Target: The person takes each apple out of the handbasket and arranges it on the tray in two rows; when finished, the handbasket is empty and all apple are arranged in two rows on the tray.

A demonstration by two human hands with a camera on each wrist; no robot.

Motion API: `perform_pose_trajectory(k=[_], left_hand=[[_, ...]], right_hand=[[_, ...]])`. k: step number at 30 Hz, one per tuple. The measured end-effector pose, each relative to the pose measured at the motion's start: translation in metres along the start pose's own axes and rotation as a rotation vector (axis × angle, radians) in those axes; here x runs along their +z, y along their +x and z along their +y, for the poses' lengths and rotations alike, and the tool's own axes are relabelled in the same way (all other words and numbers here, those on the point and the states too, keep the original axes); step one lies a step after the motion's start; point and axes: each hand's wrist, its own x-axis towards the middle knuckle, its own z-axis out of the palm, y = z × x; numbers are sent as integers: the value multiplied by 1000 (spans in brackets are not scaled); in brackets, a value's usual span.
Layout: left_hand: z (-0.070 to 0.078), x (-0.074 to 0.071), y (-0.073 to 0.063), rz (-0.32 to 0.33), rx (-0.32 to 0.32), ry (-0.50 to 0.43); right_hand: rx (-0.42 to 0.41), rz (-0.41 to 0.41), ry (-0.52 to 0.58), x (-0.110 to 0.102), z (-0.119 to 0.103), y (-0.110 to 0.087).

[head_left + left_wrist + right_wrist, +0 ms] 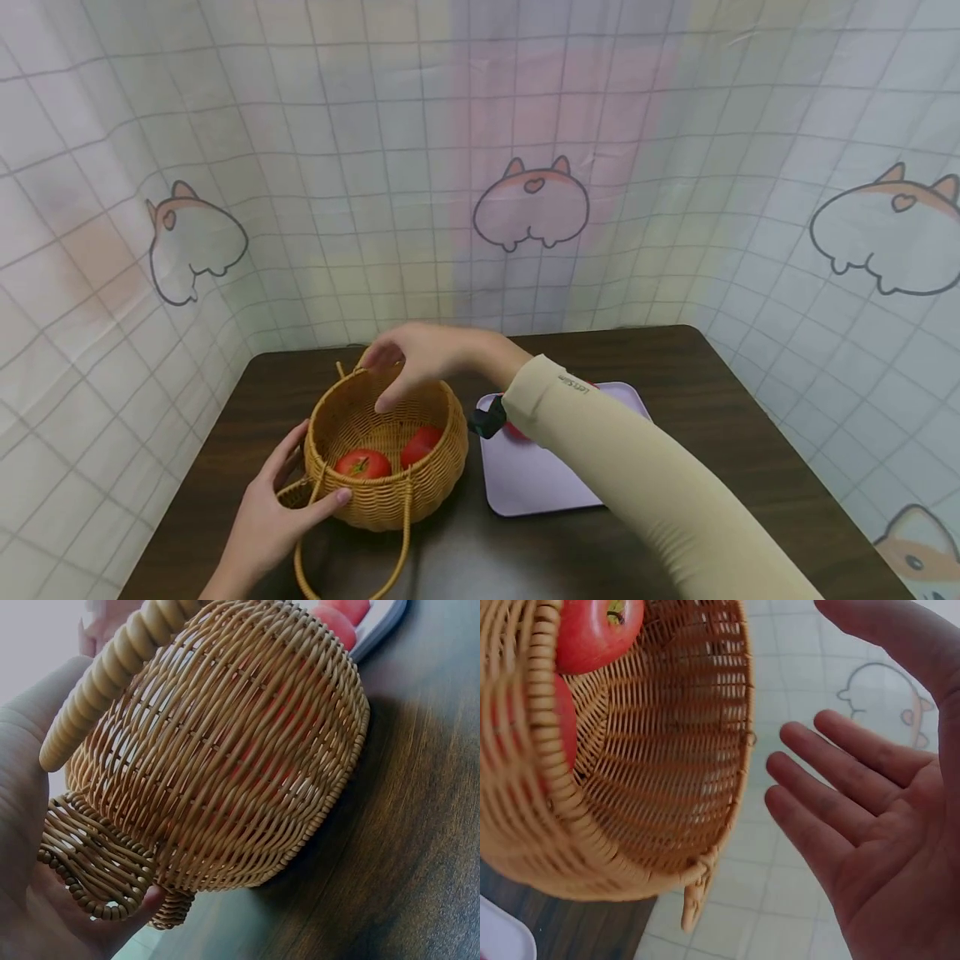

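A round wicker basket (442, 487) with looped handles stands on the table, tilted slightly in the head view. Inside it lie two red apples, one apple (362, 465) near the front rim and another apple (422, 445) to its right. My left hand (266, 508) holds the basket's left side, thumb over the front below the rim and fingers behind a small woven flap (97, 862). Above the basket's opening hovers my right hand (427, 354), fingers spread and holding nothing. The right wrist view shows its palm (900, 847) apart from the rim.
A pale lilac tray (525, 492) sits right of the basket, partly hidden by my right sleeve. Red fruit (516, 431) shows on it. The dark wooden table (705, 417) is enclosed by a checked cloth (375, 208) with cartoon dogs.
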Motion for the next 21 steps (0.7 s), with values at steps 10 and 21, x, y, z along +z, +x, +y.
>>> perform_pose_trajectory(k=[10, 21], left_hand=[[1, 0, -1, 0, -23, -1], [-1, -1, -1, 1, -23, -18]], right_hand=[[57, -186, -78, 7, -6, 35], [146, -303, -59, 33, 1, 67]])
